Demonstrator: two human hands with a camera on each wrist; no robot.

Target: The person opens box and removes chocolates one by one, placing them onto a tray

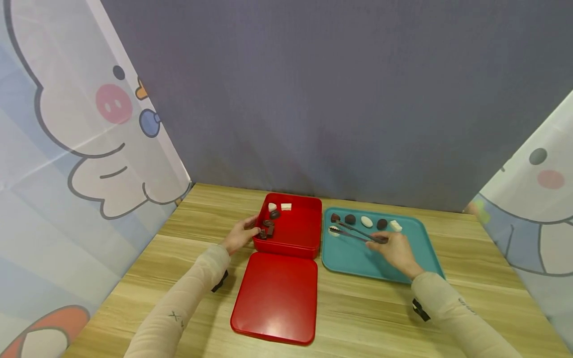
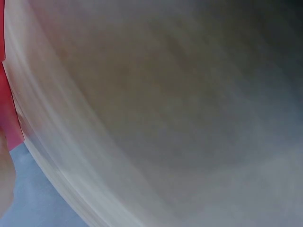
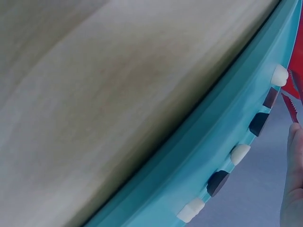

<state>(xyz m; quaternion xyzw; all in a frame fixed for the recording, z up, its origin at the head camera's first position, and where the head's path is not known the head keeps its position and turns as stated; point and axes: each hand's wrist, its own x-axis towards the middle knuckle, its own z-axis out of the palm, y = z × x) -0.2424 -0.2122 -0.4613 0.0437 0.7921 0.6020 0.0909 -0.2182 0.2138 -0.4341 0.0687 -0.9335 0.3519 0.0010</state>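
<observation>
My right hand [image 1: 396, 251] pinches a pair of dark tongs [image 1: 362, 233] over the teal tray [image 1: 380, 263]. Their tips stand apart around a round white chocolate [image 1: 334, 230] at the tray's left edge; contact cannot be told. Along the tray's back lie a dark heart-like chocolate [image 1: 334, 218], a dark round one [image 1: 350, 219], a white oval [image 1: 366, 222], another dark round one [image 1: 382, 223] and a white block [image 1: 396, 225]. My left hand [image 1: 241, 235] grips the left wall of the red box [image 1: 300, 228], which holds several dark and white chocolates along its left side.
A red lid [image 1: 275, 298] lies flat in front of the box on the wooden table [image 1: 358, 318]. A grey backdrop [image 1: 313, 99] rises behind the table. Printed cartoon curtains [image 1: 80, 124] hang on both sides.
</observation>
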